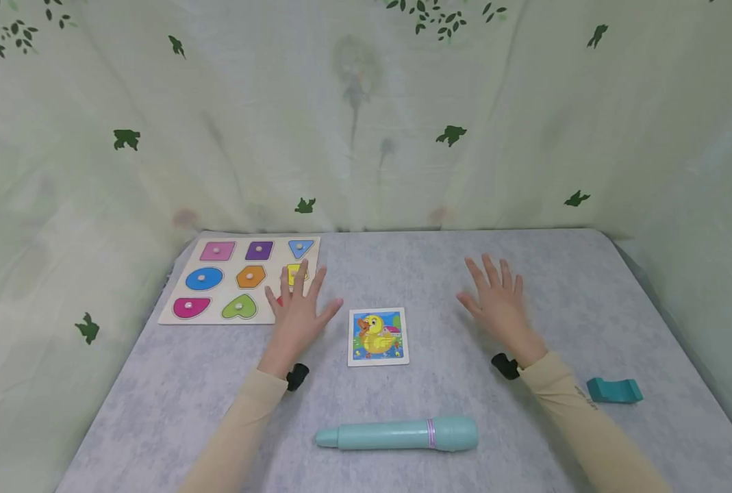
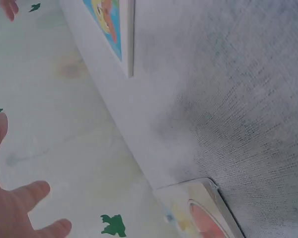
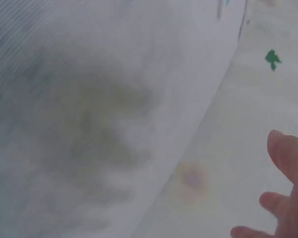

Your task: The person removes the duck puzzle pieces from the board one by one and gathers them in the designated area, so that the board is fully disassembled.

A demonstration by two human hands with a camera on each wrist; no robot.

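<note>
My left hand [image 1: 296, 322], fingers spread and holding nothing, is over the right front corner of a shape puzzle board [image 1: 267, 300] with knobbed coloured pieces. It hides part of the yellow piece [image 1: 292, 274] and most of a red one. Between the hands lies a square duck picture puzzle [image 1: 378, 337] with a white border. To its right, my right hand [image 1: 500, 307] is spread above the table with nothing in it. Only some fingers of each hand enter the wrist views, where the duck puzzle [image 2: 127, 44] and the board's corner [image 2: 208, 198] also appear.
A pale teal pen-shaped tube [image 1: 390, 435] with a purple band lies near the front, between the forearms. Beyond the right forearm sits a small teal curved block [image 1: 615, 391]. A grey cloth [image 1: 427, 274] covers the table, and a leaf-patterned curtain [image 1: 366, 137] surrounds its back and sides.
</note>
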